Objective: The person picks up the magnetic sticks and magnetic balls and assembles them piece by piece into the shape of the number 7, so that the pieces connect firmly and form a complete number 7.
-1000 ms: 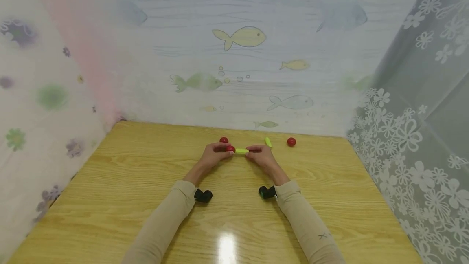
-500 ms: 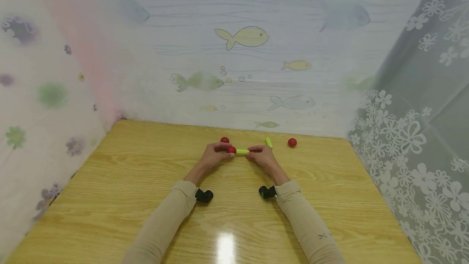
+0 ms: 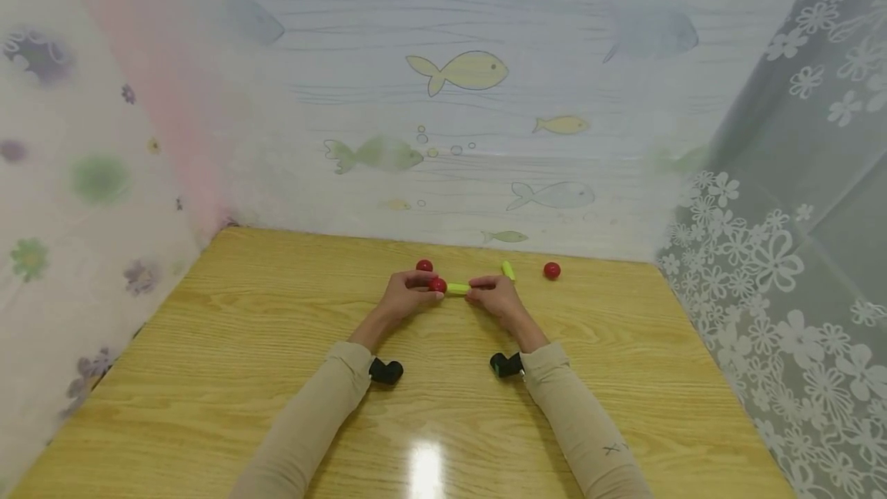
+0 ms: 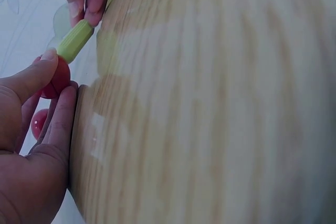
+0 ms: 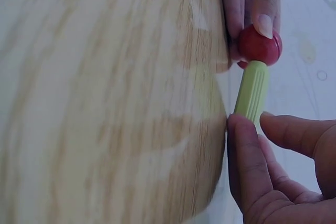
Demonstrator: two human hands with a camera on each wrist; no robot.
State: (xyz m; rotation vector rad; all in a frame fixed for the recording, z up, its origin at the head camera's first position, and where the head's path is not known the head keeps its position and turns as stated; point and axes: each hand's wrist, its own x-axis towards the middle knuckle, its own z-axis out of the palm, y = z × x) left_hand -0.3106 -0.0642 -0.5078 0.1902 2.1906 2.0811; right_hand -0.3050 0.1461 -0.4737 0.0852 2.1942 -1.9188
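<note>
Between thumb and fingers, my left hand (image 3: 404, 295) grips a red ball (image 5: 260, 44). My right hand (image 3: 496, 296) pinches the far end of a ribbed yellow-green rod (image 5: 251, 90). The rod's other end meets the ball, and the two lie in one line just over the table; how deep they join is hidden. Behind my left fingers sits a second red ball (image 3: 424, 265), partly covered in the left wrist view. A second yellow-green rod (image 3: 508, 270) lies just beyond my right hand.
Farther right on the wooden table (image 3: 277, 391) is another red ball (image 3: 551, 270). A fish-patterned curtain (image 3: 360, 98) hangs along the table's back edge. Each wrist carries a black camera mount (image 3: 386, 370).
Both hands keep the same hold on the ball and the rod. The view has shifted very slightly; nothing else has visibly moved.
</note>
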